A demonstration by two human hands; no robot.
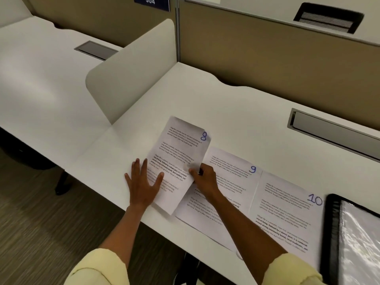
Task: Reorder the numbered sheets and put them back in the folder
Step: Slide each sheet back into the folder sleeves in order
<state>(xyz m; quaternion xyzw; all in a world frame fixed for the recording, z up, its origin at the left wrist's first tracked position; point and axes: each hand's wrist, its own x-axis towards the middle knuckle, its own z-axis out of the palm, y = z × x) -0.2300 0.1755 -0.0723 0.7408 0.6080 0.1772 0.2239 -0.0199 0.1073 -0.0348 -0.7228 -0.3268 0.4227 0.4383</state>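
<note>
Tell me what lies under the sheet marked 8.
Under sheet 8 a second sheet's faint text shows by the left hand, and its right edge overlaps sheet 9. Anything else beneath it is covered.

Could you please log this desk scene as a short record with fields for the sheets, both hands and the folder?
surface: white desk
sheet 8: white printed sheet marked 8, tilted, its lower right edge overlapping sheet 9
sheet 9: white printed sheet marked 9, flat, beside sheet 10
sheet 10: white printed sheet marked 10, flat, next to the folder
left hand: left hand pressing flat, fingers spread, on sheet 8
right hand: right hand pinching sheet 8's right edge
folder: black folder with clear plastic sleeve, open at the right edge
</note>
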